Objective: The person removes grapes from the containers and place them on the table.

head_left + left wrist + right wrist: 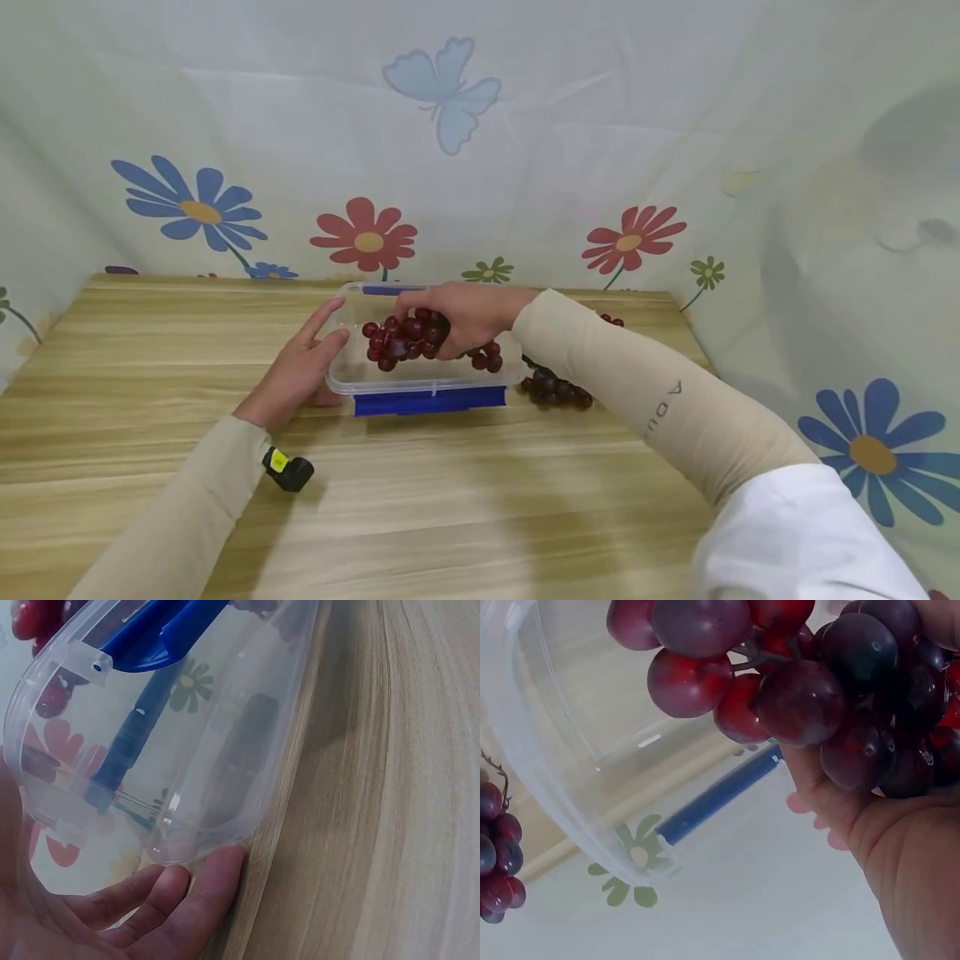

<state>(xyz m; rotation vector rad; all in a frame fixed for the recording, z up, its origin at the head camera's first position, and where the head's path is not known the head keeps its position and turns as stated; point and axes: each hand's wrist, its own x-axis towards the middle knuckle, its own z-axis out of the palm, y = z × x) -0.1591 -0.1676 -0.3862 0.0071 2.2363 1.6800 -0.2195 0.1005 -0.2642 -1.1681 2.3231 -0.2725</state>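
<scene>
A clear plastic box (420,385) with blue side clips stands on the table in the head view. My right hand (472,317) reaches over it and grips a bunch of dark red grapes (397,342), which hangs over the box's inside. The grapes (802,697) fill the top of the right wrist view, against the curled hand. At the box's left end is my left hand (300,367), its thumb at the rim. Several fingers (195,900) of that hand touch the lower outer corner in the left wrist view. Whether the grapes touch the box's floor I cannot tell.
Right of the box, partly under my right sleeve, lies another bunch of dark grapes (557,390). The wood-grain table (420,508) runs back to a flower-printed cloth (525,192). A small black device (288,471) sits at my left wrist.
</scene>
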